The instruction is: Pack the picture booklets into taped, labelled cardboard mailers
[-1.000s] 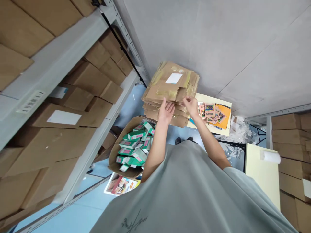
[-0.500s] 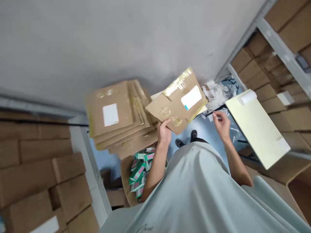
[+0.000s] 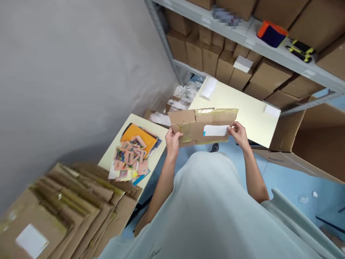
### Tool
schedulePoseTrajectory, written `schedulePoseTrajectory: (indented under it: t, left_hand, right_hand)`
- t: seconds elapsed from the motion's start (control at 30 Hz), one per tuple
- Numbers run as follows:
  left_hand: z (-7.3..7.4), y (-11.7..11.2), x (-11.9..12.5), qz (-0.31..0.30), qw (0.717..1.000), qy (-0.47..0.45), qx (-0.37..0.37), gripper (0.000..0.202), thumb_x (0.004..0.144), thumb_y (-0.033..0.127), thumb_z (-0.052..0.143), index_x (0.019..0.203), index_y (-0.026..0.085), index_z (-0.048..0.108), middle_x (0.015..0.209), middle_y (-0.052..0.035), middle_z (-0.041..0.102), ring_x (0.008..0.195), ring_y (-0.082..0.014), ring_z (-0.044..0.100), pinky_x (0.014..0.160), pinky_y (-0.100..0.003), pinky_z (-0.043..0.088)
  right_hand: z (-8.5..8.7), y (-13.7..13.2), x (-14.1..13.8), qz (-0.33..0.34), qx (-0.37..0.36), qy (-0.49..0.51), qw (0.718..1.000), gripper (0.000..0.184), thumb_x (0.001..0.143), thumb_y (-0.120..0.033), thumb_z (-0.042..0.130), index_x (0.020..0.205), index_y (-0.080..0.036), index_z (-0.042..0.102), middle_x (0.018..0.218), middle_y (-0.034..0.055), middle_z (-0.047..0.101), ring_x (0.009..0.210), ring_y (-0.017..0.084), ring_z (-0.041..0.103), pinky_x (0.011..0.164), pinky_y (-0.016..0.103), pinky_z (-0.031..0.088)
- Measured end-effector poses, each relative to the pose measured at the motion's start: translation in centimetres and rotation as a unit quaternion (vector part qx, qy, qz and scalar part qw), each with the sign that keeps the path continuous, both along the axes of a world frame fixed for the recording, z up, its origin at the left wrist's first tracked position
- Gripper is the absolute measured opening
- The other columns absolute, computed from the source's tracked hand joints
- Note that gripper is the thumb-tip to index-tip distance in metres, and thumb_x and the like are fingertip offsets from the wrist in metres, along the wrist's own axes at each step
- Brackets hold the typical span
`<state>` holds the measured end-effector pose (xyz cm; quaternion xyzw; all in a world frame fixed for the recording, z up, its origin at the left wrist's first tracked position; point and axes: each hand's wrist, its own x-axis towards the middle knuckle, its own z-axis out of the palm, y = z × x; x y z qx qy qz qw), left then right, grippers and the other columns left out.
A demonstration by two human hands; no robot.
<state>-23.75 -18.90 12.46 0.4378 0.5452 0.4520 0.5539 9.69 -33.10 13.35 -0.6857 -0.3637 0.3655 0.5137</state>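
Observation:
A flattened cardboard box (image 3: pixel 201 126) with a white label and shiny tape is held out in front of my body. My left hand (image 3: pixel 172 141) grips its left edge, fingers closed on it. My right hand (image 3: pixel 238 133) pinches its right edge beside the label. The stack of flattened cardboard boxes (image 3: pixel 61 212) it came from lies at the lower left, apart from both hands.
A small cream table (image 3: pixel 129 127) holds an orange folder and several colourful cards (image 3: pixel 130 156). A longer cream table (image 3: pixel 242 104) lies behind the held box, with a paper roll (image 3: pixel 208 88). Metal shelving (image 3: pixel 242 37) stacked with cartons fills the top right. A large open carton (image 3: pixel 315 138) stands at right.
I have turned right, away from the stack. The flattened box moved from one-handed in my left hand to held level by both hands; my right hand closed on its right edge.

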Motion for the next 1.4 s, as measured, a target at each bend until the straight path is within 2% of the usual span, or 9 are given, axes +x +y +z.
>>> schedulePoseTrajectory:
  t: [0.13, 0.27, 0.57, 0.7, 0.9, 1.0, 1.13, 1.27, 1.4]
  left_hand:
    - [-1.5, 4.1, 11.3, -0.054, 0.988, 0.091, 0.11, 0.023, 0.086, 0.035, 0.077, 0.105, 0.024, 0.07, 0.104, -0.0044, 0.08, 0.103, -0.0234, 0.077, 0.101, -0.036, 0.066]
    - [-3.1, 7.4, 20.1, -0.151, 0.965, 0.131, 0.168, 0.023, 0.102, 0.037, 0.07, 0.119, 0.022, 0.073, 0.125, -0.0117, 0.083, 0.125, -0.0277, 0.08, 0.123, -0.045, 0.062]
    - [-8.1, 14.0, 30.6, -0.316, 0.936, 0.116, 0.101, 0.024, 0.103, 0.025, 0.062, 0.124, 0.022, 0.073, 0.14, -0.0171, 0.083, 0.142, -0.0304, 0.077, 0.132, -0.05, 0.06]
    - [-9.1, 15.9, 32.7, -0.37, 0.92, 0.113, 0.071, 0.029, 0.105, 0.03, 0.062, 0.13, 0.021, 0.074, 0.146, -0.0169, 0.082, 0.145, -0.0304, 0.076, 0.132, -0.053, 0.06]
    - [-9.1, 17.3, 33.8, -0.405, 0.91, 0.077, 0.041, 0.034, 0.109, 0.038, 0.066, 0.139, 0.022, 0.071, 0.155, -0.0182, 0.077, 0.147, -0.0301, 0.076, 0.135, -0.053, 0.057]
    - [-7.8, 17.1, 33.0, -0.411, 0.908, 0.078, 0.039, 0.041, 0.107, 0.042, 0.074, 0.143, 0.024, 0.067, 0.161, -0.0179, 0.072, 0.153, -0.0316, 0.072, 0.131, -0.052, 0.06]
    - [-4.8, 16.4, 31.1, -0.431, 0.875, 0.202, 0.083, 0.064, 0.096, 0.044, 0.092, 0.152, 0.027, 0.066, 0.166, -0.0171, 0.066, 0.148, -0.0369, 0.073, 0.113, -0.05, 0.07]
    - [-2.5, 15.5, 30.3, -0.429, 0.84, 0.312, 0.111, 0.041, 0.101, 0.036, 0.085, 0.139, 0.026, 0.076, 0.148, -0.0126, 0.077, 0.114, -0.0323, 0.085, 0.103, -0.048, 0.07]
    - [-2.1, 14.7, 31.1, -0.415, 0.834, 0.337, 0.135, 0.022, 0.105, 0.025, 0.075, 0.126, 0.025, 0.083, 0.132, -0.0091, 0.084, 0.097, -0.0295, 0.086, 0.099, -0.045, 0.067]
  right_hand:
    - [-0.9, -1.1, 9.1, -0.044, -0.025, -0.014, 0.999, 0.05, 0.092, -0.069, 0.083, 0.115, -0.026, 0.073, 0.097, 0.0036, 0.083, 0.079, 0.024, 0.081, 0.079, 0.04, 0.069]
    - [-2.9, -0.7, 14.7, -0.12, -0.066, -0.075, 0.988, 0.045, 0.094, -0.066, 0.076, 0.111, -0.024, 0.076, 0.11, 0.0134, 0.089, 0.104, 0.034, 0.087, 0.104, 0.055, 0.071]
    - [-7.3, 3.9, 18.3, -0.201, -0.166, -0.047, 0.964, 0.046, 0.091, -0.045, 0.07, 0.129, -0.019, 0.076, 0.136, 0.0222, 0.088, 0.119, 0.037, 0.088, 0.114, 0.058, 0.07]
    - [-7.6, 5.5, 16.9, -0.227, -0.199, -0.035, 0.953, 0.058, 0.091, -0.044, 0.072, 0.143, -0.019, 0.074, 0.14, 0.0215, 0.086, 0.115, 0.035, 0.089, 0.113, 0.058, 0.071]
    - [-6.4, 5.5, 13.1, -0.226, -0.192, -0.032, 0.954, 0.086, 0.09, -0.075, 0.079, 0.157, -0.021, 0.072, 0.162, 0.0231, 0.073, 0.123, 0.036, 0.086, 0.107, 0.056, 0.074]
    - [-4.5, 4.9, 13.0, -0.248, -0.214, -0.063, 0.943, 0.088, 0.092, -0.084, 0.077, 0.155, -0.022, 0.073, 0.159, 0.022, 0.075, 0.122, 0.037, 0.084, 0.105, 0.057, 0.074]
    - [-2.4, 5.0, 15.1, -0.274, -0.23, -0.134, 0.924, 0.077, 0.098, -0.08, 0.073, 0.145, -0.019, 0.077, 0.143, 0.0212, 0.082, 0.109, 0.034, 0.084, 0.1, 0.056, 0.073]
    - [-2.2, 6.0, 17.5, -0.23, -0.236, -0.197, 0.923, 0.062, 0.103, -0.067, 0.069, 0.139, -0.018, 0.079, 0.128, 0.0173, 0.082, 0.092, 0.03, 0.082, 0.096, 0.056, 0.072]
    - [-2.6, 6.8, 18.4, -0.166, -0.22, -0.228, 0.934, 0.049, 0.111, -0.054, 0.059, 0.139, -0.019, 0.08, 0.13, 0.0176, 0.08, 0.088, 0.029, 0.081, 0.096, 0.055, 0.072]
